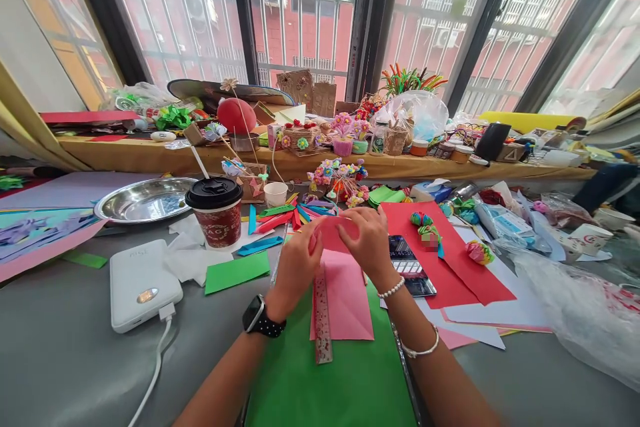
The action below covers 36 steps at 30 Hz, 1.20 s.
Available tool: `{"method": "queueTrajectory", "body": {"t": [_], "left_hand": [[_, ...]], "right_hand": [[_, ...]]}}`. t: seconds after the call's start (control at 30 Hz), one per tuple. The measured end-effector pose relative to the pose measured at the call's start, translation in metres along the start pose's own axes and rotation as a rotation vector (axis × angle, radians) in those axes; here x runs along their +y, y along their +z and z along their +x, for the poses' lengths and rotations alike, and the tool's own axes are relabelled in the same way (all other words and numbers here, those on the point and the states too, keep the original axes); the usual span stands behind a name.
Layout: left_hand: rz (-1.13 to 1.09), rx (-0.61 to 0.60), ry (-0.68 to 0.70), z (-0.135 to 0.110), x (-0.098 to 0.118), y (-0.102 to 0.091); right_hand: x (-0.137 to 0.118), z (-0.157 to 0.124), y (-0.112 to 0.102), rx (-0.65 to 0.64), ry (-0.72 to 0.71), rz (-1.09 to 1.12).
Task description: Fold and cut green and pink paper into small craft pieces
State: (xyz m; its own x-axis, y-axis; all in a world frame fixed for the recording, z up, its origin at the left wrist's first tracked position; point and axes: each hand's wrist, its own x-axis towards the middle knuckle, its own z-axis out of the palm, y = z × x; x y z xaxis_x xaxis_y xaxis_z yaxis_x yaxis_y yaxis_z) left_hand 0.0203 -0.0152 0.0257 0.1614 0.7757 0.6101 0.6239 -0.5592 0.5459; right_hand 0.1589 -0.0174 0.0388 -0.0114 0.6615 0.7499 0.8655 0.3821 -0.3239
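Both hands hold a pinkish-red sheet of paper [332, 232] that bows between them, its far edge curving up. My left hand [299, 261] is closed on its left side, and my right hand [369, 240] pinches its right side, fingers bent over the top. Just below the hands lies a light pink sheet [350, 307] with faint crease lines. A clear patterned ruler [323, 320] rests along its left part, its upper end near my left hand. Beneath them is a large green sheet [290, 387]. Whether the held paper joins the pink sheet, I cannot tell.
Left stand a lidded drink cup [219, 223], a white power bank [145, 283] with a cable, and a steel plate [150, 210]. A phone [413, 267] lies near my right wrist on red paper [450, 260]. Plastic bags [575, 307] crowd the right; crafts fill the sill.
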Motion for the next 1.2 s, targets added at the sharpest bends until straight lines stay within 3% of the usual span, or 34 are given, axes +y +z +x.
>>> {"method": "queueTrajectory", "body": {"t": [0.17, 0.33, 0.57, 1.2], "left_hand": [[0.1, 0.0, 0.126, -0.002, 0.008, 0.003], [0.282, 0.1, 0.085, 0.001, 0.016, 0.001], [0.464, 0.104, 0.146, 0.0, 0.025, 0.002], [0.551, 0.188, 0.237, -0.004, 0.028, 0.003]], "right_hand": [[0.002, -0.004, -0.003, -0.021, -0.014, 0.003], [0.004, -0.006, -0.007, -0.044, -0.051, 0.003], [0.002, -0.009, -0.008, -0.061, -0.06, 0.091], [-0.001, -0.012, -0.011, -0.067, -0.085, 0.166]]}}
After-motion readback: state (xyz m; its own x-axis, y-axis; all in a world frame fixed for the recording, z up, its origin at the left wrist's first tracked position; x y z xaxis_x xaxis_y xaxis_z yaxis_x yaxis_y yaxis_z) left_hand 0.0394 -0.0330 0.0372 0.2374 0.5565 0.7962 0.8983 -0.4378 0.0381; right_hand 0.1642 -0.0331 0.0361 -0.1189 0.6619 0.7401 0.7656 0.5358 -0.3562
